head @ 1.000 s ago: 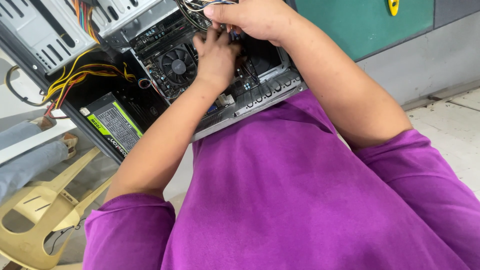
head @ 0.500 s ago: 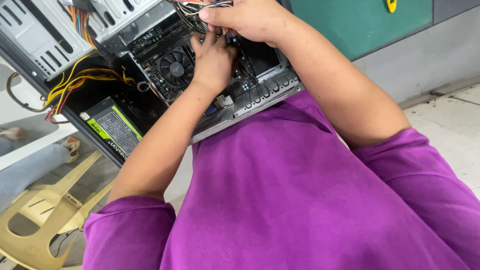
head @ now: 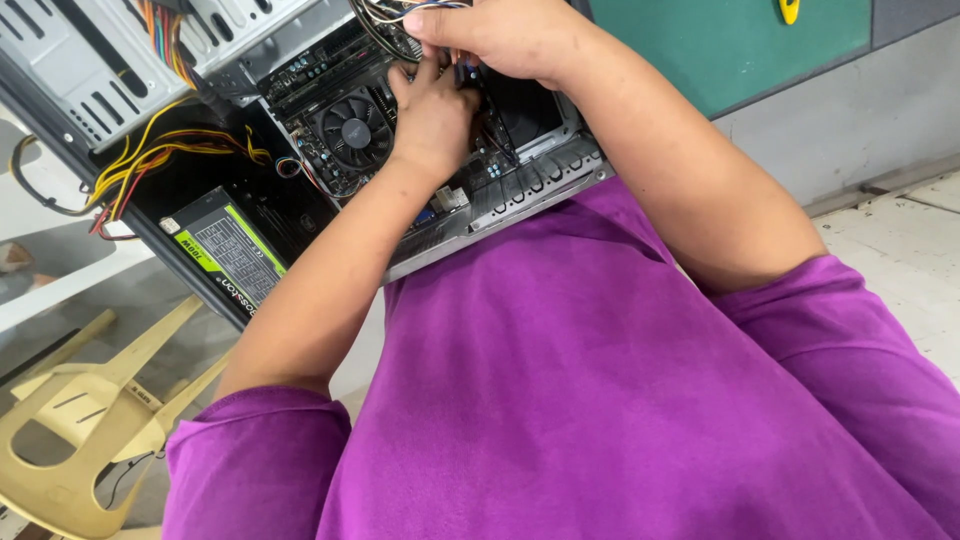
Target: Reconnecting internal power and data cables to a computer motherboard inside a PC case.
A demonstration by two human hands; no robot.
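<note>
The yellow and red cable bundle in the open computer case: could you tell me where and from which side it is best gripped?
Grip the cable bundle at its free middle span, where the wires arch loosely over the dark gap above the power supply. Come from the open side of the case, since the metal drive cage blocks the far side.

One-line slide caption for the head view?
Both hands, left hand and right hand, work at wires inside an open computer case beside the cooler fan.

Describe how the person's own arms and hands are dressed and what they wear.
Both arms are bare from the upper arm down. Short, loose sleeves of a plain purple shirt cover the shoulders: the left sleeve and the right sleeve. The left hand and right hand are bare: no gloves, and no watch, ring or band shows.
</note>
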